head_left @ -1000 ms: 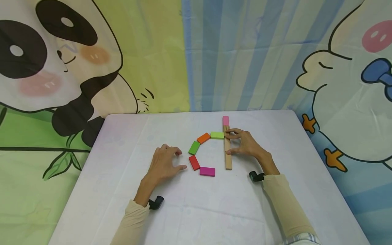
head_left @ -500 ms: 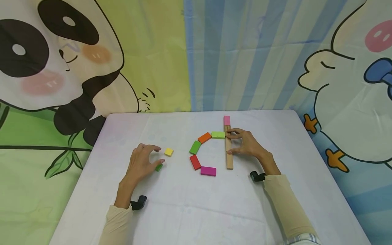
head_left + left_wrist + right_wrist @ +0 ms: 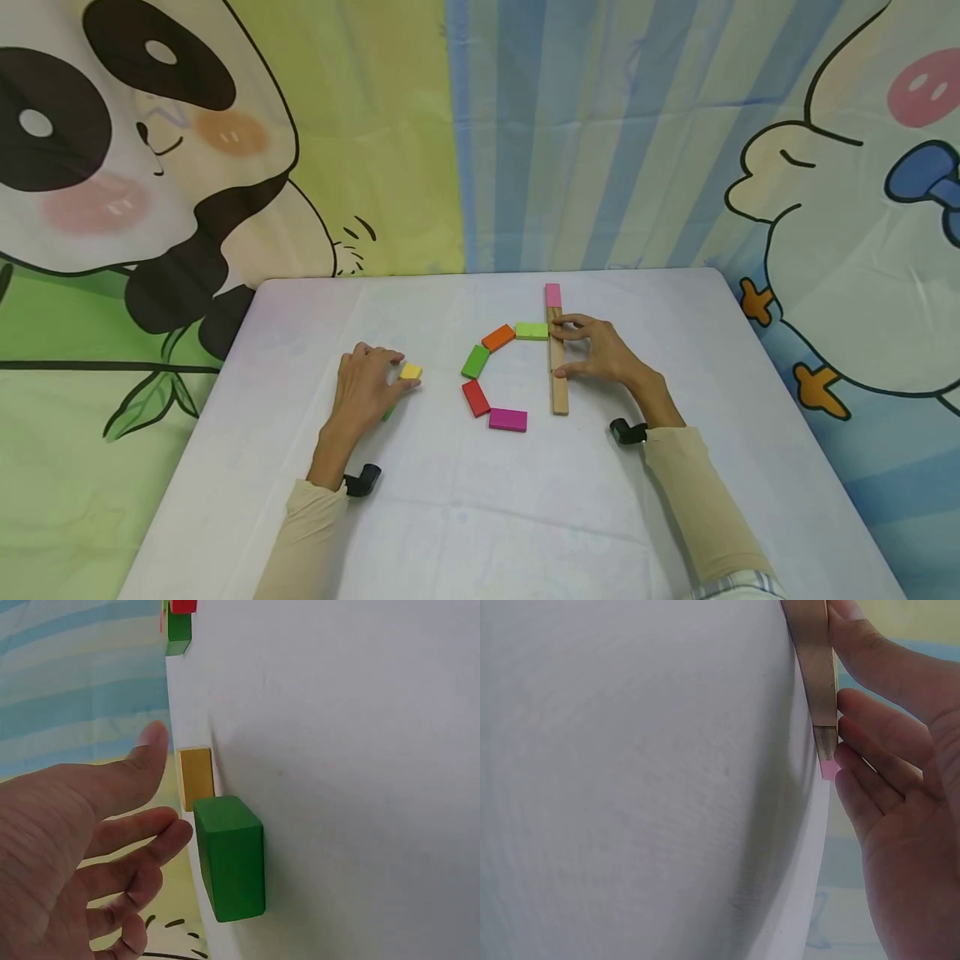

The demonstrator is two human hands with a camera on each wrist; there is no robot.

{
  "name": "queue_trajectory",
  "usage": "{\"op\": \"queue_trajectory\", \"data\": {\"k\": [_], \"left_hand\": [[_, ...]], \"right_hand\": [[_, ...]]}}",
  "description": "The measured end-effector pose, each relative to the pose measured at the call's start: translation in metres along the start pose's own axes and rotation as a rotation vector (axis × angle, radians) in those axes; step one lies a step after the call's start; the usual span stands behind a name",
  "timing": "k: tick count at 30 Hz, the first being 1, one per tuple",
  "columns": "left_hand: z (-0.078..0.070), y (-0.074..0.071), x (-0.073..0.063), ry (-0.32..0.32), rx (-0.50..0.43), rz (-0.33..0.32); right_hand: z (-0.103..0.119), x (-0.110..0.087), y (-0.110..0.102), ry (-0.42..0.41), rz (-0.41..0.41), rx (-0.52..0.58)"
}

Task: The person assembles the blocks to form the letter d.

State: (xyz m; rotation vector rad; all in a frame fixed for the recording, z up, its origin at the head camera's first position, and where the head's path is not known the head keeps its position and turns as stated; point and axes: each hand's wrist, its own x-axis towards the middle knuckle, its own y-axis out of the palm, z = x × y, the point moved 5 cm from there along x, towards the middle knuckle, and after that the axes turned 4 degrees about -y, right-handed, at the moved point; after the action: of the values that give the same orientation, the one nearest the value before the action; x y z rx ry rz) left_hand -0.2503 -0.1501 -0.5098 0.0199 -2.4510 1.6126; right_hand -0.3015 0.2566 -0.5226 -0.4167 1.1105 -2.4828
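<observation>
My left hand (image 3: 366,383) reaches over the left part of the table, thumb and fingers apart on either side of a small yellow block (image 3: 410,372). In the left wrist view the yellow block (image 3: 196,778) sits just beyond the fingertips, and a green block (image 3: 236,862) stands close by them. That green block is mostly hidden under the hand from above. My right hand (image 3: 603,350) rests its extended fingertips and thumb on a straight row of plain wooden blocks (image 3: 559,395), which has a pink block (image 3: 552,295) at its far end.
Left of the row, a curve of flat blocks opens towards it: light green (image 3: 532,332), orange (image 3: 498,337), green (image 3: 475,362), red (image 3: 476,398) and magenta (image 3: 507,419). A white cloth covers the table (image 3: 480,533); printed curtains (image 3: 390,125) hang behind it.
My left hand has moved left from beside the curve, then slightly right onto the yellow block, uncovering and partly covering the loose blocks. The right hand stays on the wooden row.
</observation>
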Motion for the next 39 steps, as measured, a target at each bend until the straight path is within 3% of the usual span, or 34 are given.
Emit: {"op": "queue_trajectory", "data": {"k": [12, 20, 30, 39], "left_hand": [[-0.002, 0.009, 0.002, -0.016, -0.01, 0.03], [-0.01, 0.009, -0.001, 0.017, -0.028, -0.017], [-0.055, 0.007, -0.007, 0.139, -0.021, -0.05], [-0.107, 0.022, -0.011, 0.301, -0.012, -0.059]], "right_hand": [[0.001, 0.001, 0.0, 0.017, 0.003, 0.006], [0.002, 0.001, -0.001, 0.02, 0.001, 0.0], [0.002, 0.0, 0.0, 0.014, -0.006, 0.011], [0.001, 0.0, -0.001, 0.021, -0.008, 0.006]]}}
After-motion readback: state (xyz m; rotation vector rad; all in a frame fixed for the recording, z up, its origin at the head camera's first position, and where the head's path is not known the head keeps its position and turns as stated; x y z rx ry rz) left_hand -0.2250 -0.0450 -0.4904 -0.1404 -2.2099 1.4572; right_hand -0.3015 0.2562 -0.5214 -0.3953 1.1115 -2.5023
